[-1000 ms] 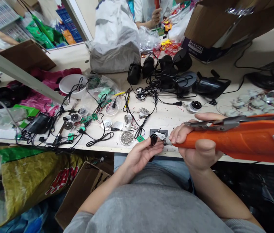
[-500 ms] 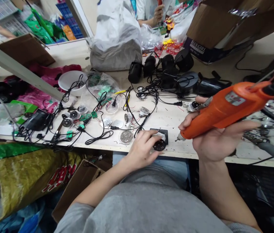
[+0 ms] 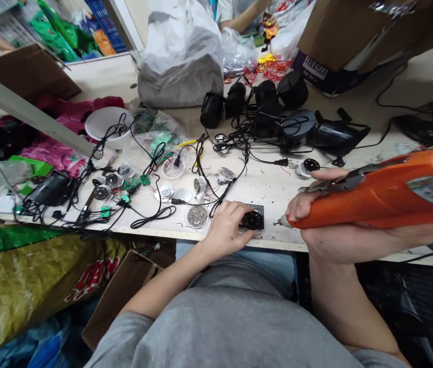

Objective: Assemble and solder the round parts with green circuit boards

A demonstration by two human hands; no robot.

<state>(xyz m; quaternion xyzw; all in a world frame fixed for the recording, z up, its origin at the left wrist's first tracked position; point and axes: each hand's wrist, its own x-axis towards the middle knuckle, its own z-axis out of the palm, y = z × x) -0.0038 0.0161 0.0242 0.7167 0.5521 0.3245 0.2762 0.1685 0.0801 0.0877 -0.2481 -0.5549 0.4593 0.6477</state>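
Note:
My left hand (image 3: 226, 230) rests with its fingers on a black round part (image 3: 252, 220), which sits on a dark square fixture (image 3: 257, 209) near the table's front edge. My right hand (image 3: 335, 230) grips an orange electric screwdriver (image 3: 377, 197) lying level, its metal bit (image 3: 278, 223) a short gap to the right of the black part. A clip on the screwdriver's top lies against my right fingers. The fixture is partly hidden by the black part and my left fingers.
A round dish of small screws (image 3: 197, 216) stands left of my left hand. Tangled black cables, green circuit boards (image 3: 145, 179) and white discs (image 3: 165, 192) cover the table (image 3: 270, 189). Black lamp housings (image 3: 212, 110), a large plastic sack (image 3: 180, 66) and a co-worker's arm (image 3: 241, 13) lie beyond.
The screwdriver has swung down from a raised tilt to level, its bit now close to the black part. My left hand has stayed on the part, which now sits on the fixture.

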